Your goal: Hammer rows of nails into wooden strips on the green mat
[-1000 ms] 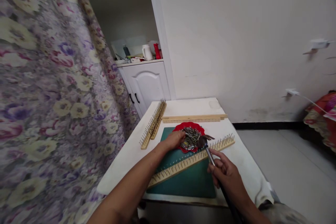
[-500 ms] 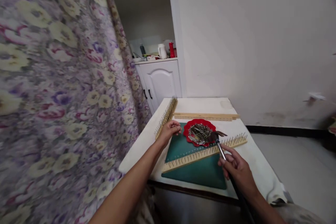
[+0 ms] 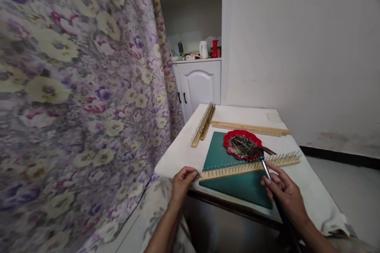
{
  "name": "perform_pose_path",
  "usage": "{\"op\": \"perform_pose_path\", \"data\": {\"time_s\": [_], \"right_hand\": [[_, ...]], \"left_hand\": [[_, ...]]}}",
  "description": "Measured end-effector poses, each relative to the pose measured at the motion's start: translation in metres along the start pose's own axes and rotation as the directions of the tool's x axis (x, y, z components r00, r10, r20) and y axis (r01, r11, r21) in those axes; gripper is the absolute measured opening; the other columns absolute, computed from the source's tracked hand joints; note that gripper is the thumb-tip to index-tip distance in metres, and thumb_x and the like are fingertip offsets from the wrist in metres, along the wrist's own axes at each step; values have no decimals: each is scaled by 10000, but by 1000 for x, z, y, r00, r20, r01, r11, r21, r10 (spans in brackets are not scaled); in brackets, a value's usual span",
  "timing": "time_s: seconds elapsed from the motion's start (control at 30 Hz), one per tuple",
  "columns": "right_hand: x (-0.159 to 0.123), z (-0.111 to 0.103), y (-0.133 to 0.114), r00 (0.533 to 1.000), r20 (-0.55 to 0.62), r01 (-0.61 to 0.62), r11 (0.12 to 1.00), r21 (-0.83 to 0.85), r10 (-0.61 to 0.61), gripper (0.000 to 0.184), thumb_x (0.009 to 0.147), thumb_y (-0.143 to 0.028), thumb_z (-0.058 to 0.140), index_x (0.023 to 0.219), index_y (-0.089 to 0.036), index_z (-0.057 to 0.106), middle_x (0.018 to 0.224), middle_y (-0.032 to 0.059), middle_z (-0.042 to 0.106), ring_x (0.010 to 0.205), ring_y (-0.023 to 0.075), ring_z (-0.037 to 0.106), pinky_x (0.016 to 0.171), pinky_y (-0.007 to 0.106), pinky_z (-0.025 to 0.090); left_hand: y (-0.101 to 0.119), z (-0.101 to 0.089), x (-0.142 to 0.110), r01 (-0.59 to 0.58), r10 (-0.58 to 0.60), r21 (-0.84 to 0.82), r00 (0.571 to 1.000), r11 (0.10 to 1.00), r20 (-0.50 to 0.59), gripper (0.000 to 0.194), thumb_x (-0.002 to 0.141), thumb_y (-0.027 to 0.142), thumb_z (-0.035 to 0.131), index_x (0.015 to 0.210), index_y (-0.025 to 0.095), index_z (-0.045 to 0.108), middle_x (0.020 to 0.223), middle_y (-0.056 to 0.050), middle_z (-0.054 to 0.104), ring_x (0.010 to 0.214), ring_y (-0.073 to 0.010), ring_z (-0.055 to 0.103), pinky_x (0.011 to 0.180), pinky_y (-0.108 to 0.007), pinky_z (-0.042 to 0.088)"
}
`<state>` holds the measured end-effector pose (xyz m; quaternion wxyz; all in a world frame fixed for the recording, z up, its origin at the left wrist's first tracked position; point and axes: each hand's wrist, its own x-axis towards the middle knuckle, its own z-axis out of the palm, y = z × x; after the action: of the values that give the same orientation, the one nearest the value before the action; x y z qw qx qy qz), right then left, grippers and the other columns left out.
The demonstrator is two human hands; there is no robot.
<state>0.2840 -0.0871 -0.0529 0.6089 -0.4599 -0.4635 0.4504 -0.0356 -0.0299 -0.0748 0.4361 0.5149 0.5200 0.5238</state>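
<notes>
My left hand [image 3: 182, 184] is closed in a pinch on a nail, which shows only as a thin dark tip, at the left end of a wooden strip [image 3: 228, 171]. A row of upright nails runs along this strip, which lies slantwise across a green mat [image 3: 249, 189]. My right hand [image 3: 285, 191] grips a claw hammer [image 3: 266, 169] by its shaft. The hammer's head hangs over the strip and the near right rim of a red scalloped dish [image 3: 227, 142] heaped with loose nails [image 3: 242, 144].
Nail-studded strips [image 3: 204, 124] lie at the table's back left. Bare wooden strips [image 3: 249, 127] lie across the back. A floral curtain [image 3: 118, 99] hangs to the left, and a white cabinet [image 3: 202, 87] stands behind the white tabletop [image 3: 181, 154].
My left hand has left the nail dish and come down to the strip's left end. My right hand keeps hold of the hammer. The view has turned left.
</notes>
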Motion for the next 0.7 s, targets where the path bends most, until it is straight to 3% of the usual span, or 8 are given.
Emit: {"op": "perform_pose_path", "data": {"time_s": [0.27, 0.7], "right_hand": [[-3, 3, 2, 1000, -19, -13, 999, -31, 12, 585, 802, -331, 652, 1332, -197, 444, 693, 12, 627, 459, 109, 454, 425, 227, 386], [-6, 3, 2, 999, -3, -35, 999, -35, 34, 591, 811, -359, 637, 1341, -205, 426, 704, 5, 617, 458, 109, 451, 431, 225, 381]], "left_hand": [[-2, 13, -8, -65, 67, 126, 998, 990, -8, 154, 732, 319, 631, 745, 167, 648, 675, 9, 636, 671, -135, 561, 641, -215, 432], [0, 16, -9, -138, 134, 203, 990, 969, 32, 153, 770, 300, 598, 750, 155, 642, 701, 1, 625, 695, -136, 543, 653, -206, 410]]}}
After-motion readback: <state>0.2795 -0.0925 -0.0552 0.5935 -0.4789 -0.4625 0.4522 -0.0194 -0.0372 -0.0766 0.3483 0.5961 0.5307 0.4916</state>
